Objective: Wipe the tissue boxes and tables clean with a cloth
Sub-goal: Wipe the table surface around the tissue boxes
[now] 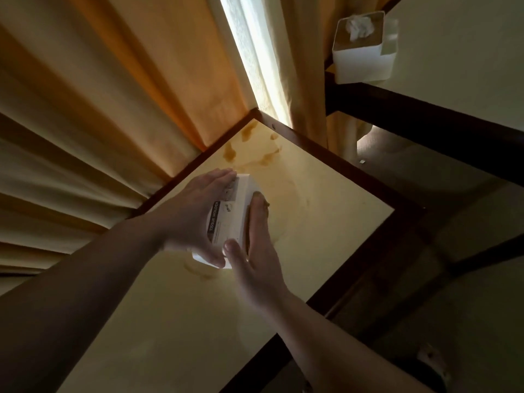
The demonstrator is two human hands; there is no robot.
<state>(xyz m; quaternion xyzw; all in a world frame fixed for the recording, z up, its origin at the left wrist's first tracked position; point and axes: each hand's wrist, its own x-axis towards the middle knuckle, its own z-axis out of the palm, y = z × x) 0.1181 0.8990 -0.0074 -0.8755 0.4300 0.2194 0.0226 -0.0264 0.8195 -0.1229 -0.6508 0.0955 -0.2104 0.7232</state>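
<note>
Stained table (326, 199); hands (195, 211) hide tissue box (229, 219).

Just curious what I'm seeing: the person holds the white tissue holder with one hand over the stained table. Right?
Not quite. The head view shows both hands on the tissue holder: left hand and right hand, one on either side. It is white and over the stained table.

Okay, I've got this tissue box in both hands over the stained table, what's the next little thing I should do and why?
Probably set the tissue box down toward the near, cleaner part of the table. Both your left hand and right hand are holding it, no cloth is in view, and brown stains sit at the far corner, so you likely need a free hand first.
</note>
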